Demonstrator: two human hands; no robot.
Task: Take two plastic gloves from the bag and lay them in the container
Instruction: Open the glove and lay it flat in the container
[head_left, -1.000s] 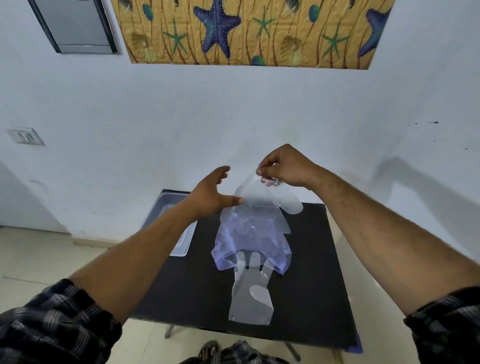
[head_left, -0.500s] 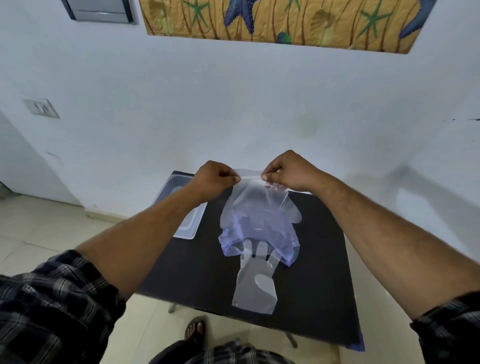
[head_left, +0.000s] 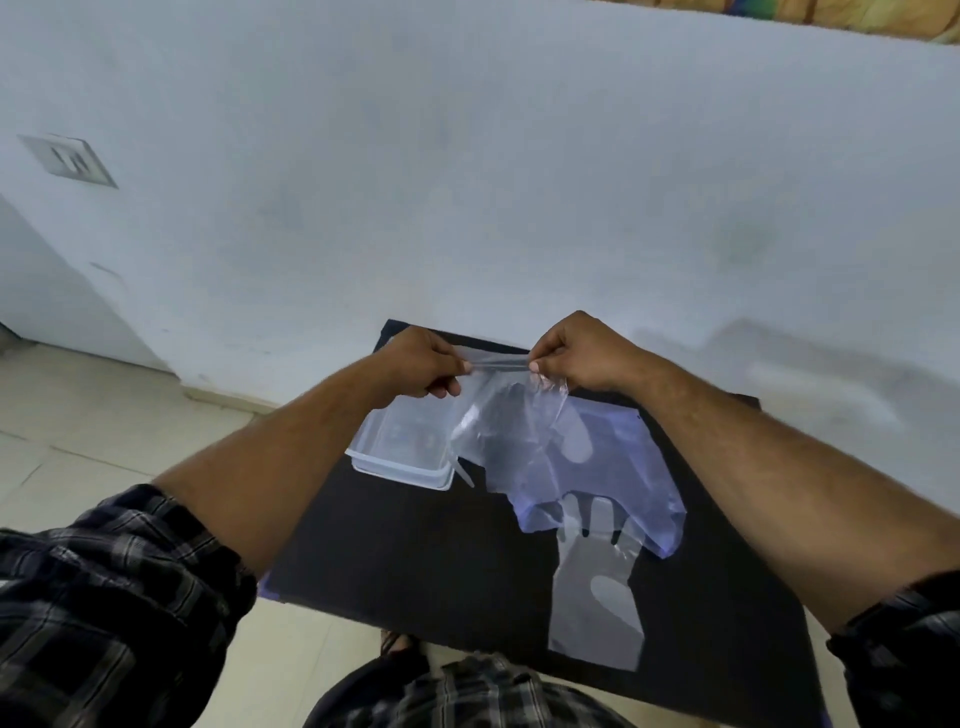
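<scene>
Both hands hold a clear plastic glove (head_left: 501, 415) in the air by its cuff. My left hand (head_left: 423, 366) pinches the cuff's left corner and my right hand (head_left: 579, 353) pinches the right corner. The glove hangs partly over the clear rectangular container (head_left: 400, 467), which stands at the table's far left. Behind the glove, the bluish plastic bag (head_left: 623, 478) lies on the black table (head_left: 415, 561). A second clear glove (head_left: 597, 587) lies flat, its fingers tucked into the bag's mouth.
The table stands against a white wall (head_left: 467, 182). A switch plate (head_left: 67, 161) is on the wall at the left. Tiled floor (head_left: 78, 415) lies to the left of the table. My checked sleeves fill the lower corners.
My left hand closed on the glove's cuff beside my right hand. Both hands then carried the glove leftward, from over the bag toward the container. The view tilted down.
</scene>
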